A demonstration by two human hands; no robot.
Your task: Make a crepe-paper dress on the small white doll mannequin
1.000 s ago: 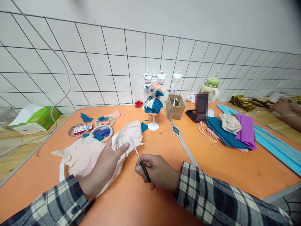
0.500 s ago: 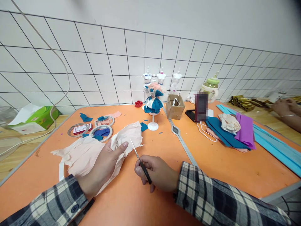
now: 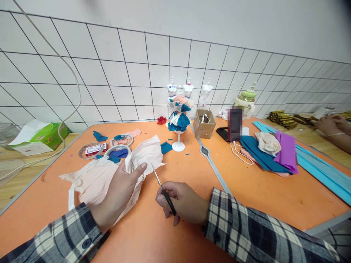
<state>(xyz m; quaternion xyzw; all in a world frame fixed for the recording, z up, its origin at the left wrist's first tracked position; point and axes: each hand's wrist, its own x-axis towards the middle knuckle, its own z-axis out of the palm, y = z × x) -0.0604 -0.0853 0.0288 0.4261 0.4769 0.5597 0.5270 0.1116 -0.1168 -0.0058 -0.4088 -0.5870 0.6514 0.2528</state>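
My left hand [image 3: 124, 186] pinches a crumpled sheet of pale pink crepe paper [image 3: 148, 151], thumb on top. More of the pale paper spreads over the table beneath and left of that hand. In my right hand [image 3: 182, 201] is a pair of scissors [image 3: 168, 199] with black handles, fingers closed round them. Their blades point up and left, the tip at the right edge of the held paper. Just beyond stands a small white dress form [image 3: 178, 122] on a round base, dressed in teal, white and pink crepe paper.
Rolls of tape [image 3: 118, 152] and teal scraps lie at left, near a green tissue box [image 3: 45, 138]. Behind are a cardboard box [image 3: 204, 124] and white dress forms [image 3: 205, 93]. At right lie folded purple paper [image 3: 286, 151], a phone [image 3: 235, 124] and another person's hands [image 3: 329, 126].
My left hand and the paper have shifted slightly left and up. The scissors' tip now sits at the paper's right edge instead of over its face.
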